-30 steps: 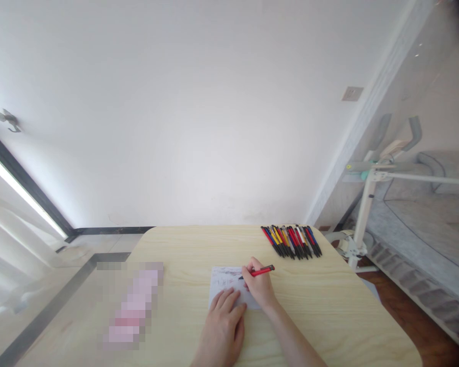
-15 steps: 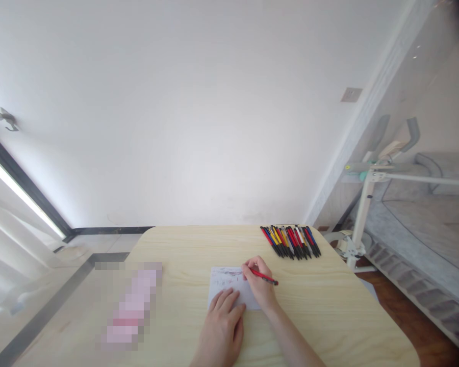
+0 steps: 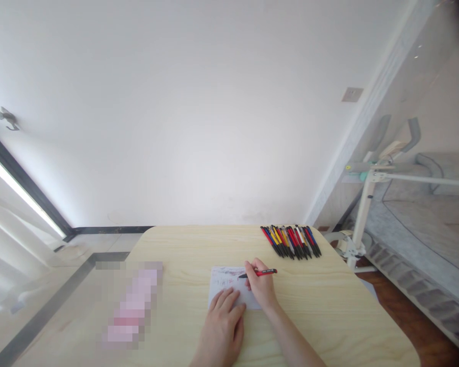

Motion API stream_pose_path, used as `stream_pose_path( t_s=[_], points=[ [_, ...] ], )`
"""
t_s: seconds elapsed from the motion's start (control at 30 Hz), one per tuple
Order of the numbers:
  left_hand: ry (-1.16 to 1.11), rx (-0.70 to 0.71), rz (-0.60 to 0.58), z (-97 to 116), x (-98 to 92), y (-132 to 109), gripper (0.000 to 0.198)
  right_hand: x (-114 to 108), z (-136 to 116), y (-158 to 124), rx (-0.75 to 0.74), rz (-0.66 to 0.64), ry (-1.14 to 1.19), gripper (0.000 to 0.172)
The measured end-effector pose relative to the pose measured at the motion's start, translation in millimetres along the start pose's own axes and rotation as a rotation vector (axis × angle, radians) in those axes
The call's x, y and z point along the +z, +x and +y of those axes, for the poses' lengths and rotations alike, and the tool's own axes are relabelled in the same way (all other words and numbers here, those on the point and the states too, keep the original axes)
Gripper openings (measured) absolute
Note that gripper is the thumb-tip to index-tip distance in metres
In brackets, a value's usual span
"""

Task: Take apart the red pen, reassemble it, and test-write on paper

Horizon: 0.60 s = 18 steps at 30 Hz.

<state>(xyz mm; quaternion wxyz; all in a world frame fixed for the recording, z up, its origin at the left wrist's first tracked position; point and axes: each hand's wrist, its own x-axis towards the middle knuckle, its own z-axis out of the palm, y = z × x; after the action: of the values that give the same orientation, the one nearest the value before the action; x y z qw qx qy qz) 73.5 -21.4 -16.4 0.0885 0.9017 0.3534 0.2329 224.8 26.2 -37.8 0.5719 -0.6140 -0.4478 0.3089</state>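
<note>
A small sheet of white paper [image 3: 222, 272] with scribbled marks along its upper part lies on the wooden table near me. My left hand [image 3: 225, 313] rests flat on the paper's lower left, its fingers stretched out. In my right hand [image 3: 262, 286] a red and black pen [image 3: 265, 272] is gripped, its black tip pointing left at the paper. Whether the tip touches the sheet I cannot tell. Beyond my right hand, a row of several pens [image 3: 290, 242] in red, blue, yellow, white and black lies side by side.
The light wood table [image 3: 183, 250] stands against a white wall [image 3: 214, 127]. To the right are a white exercise machine [image 3: 363, 214] and a grey sofa [image 3: 424, 214]. A pixelated pink patch [image 3: 137, 300] covers the left side. A pale curtain [image 3: 15, 244] hangs at far left.
The pen has turned in my right hand, so that its black tip now points left over the paper. My left hand has stayed in place.
</note>
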Motion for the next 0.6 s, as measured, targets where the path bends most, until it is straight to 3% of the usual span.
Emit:
stream_pose_path(
  t_s=[0.6],
  points=[
    [-0.011, 0.001, 0.019, 1.1, -1.9, 0.6, 0.034, 0.1, -3.8, -0.2, 0.045, 0.021, 0.077, 0.036]
  ],
)
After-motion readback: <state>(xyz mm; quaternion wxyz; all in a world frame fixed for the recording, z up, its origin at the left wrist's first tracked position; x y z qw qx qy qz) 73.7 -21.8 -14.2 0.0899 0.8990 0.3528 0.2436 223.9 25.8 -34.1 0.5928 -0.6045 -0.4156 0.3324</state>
